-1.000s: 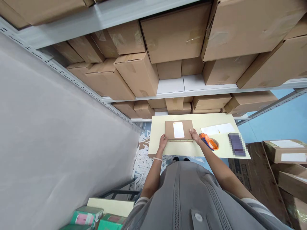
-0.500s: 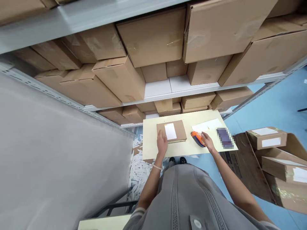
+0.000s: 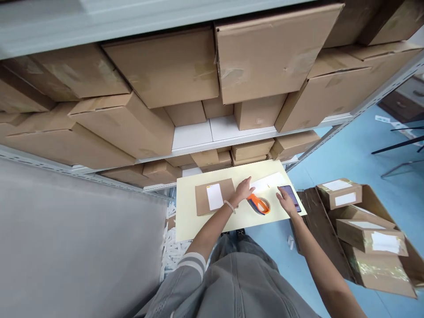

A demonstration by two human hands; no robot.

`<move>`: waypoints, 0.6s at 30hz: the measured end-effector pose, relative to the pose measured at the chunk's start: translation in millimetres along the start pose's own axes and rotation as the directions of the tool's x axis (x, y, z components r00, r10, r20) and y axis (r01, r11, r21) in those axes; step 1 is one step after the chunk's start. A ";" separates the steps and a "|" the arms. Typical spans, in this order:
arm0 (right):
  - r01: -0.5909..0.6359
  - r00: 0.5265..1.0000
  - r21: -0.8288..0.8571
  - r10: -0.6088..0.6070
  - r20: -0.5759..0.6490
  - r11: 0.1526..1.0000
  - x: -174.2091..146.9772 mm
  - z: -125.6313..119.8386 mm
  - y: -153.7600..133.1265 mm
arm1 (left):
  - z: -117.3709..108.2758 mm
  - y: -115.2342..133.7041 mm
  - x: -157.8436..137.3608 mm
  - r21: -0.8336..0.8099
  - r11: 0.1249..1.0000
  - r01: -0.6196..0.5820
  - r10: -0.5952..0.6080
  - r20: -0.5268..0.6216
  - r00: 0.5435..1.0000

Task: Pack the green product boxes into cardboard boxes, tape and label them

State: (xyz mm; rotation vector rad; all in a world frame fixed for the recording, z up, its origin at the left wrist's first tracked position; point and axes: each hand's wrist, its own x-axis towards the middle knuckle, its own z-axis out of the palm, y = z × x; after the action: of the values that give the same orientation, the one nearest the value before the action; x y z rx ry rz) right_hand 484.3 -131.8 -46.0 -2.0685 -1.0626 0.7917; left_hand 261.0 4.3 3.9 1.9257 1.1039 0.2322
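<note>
On the pale yellow table (image 3: 187, 225) lies a flat cardboard parcel (image 3: 202, 198) with a white label (image 3: 214, 196) on top. My left hand (image 3: 244, 190), fingers stretched out, reaches across the parcel's right side to the near end of the white papers (image 3: 273, 179). Just below it sits an orange and blue tape dispenser (image 3: 259, 205). My right hand (image 3: 286, 201) is over the left side of a phone (image 3: 293, 196) with its fingers apart; whether it touches the phone I cannot tell. Neither hand visibly holds anything.
Shelves full of cardboard boxes (image 3: 274, 57) rise behind the table. At right on the blue floor, a large open carton (image 3: 410, 251) contains several labelled parcels (image 3: 371, 234). Paper shreds (image 3: 172, 251) cover the floor at left, beside a grey wall (image 3: 82, 238).
My left hand has moved right, from the parcel's left edge to the papers. My right hand has left the tape dispenser for the phone. The view has shifted to the right.
</note>
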 end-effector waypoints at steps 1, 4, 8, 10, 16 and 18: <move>0.017 0.999 -0.058 -0.015 0.030 0.998 11.4 -2.9 -0.1 | 6.2 2.1 14.7 0.034 0.999 0.037 -0.038 0.040 0.998; 0.053 0.989 -0.217 -0.021 0.148 0.975 46.0 -5.8 -4.0 | 29.0 8.7 54.3 0.103 0.988 0.114 -0.125 0.113 0.986; 0.099 0.954 -0.371 0.018 0.300 0.923 81.2 3.1 -6.4 | 62.1 12.9 91.8 0.142 0.973 0.180 -0.199 0.136 0.970; 0.130 0.939 -0.408 0.020 0.344 0.904 92.5 9.8 -2.0 | 74.5 10.4 104.5 0.152 0.968 0.201 -0.221 0.130 0.967; 0.097 0.948 -0.492 0.071 0.310 0.865 115.4 30.3 25.9 | 95.9 -8.6 127.5 0.187 0.942 0.277 -0.294 0.069 0.953; 0.080 0.951 -0.478 0.078 0.301 0.875 120.8 38.2 32.6 | 102.4 -12.7 133.4 0.201 0.927 0.316 -0.332 0.051 0.942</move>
State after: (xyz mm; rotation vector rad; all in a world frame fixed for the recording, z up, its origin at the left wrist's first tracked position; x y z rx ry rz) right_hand 528.3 -32.6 -119.1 -2.4055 -1.5709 0.9468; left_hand 386.5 48.7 -99.7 1.8610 1.4086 -0.1421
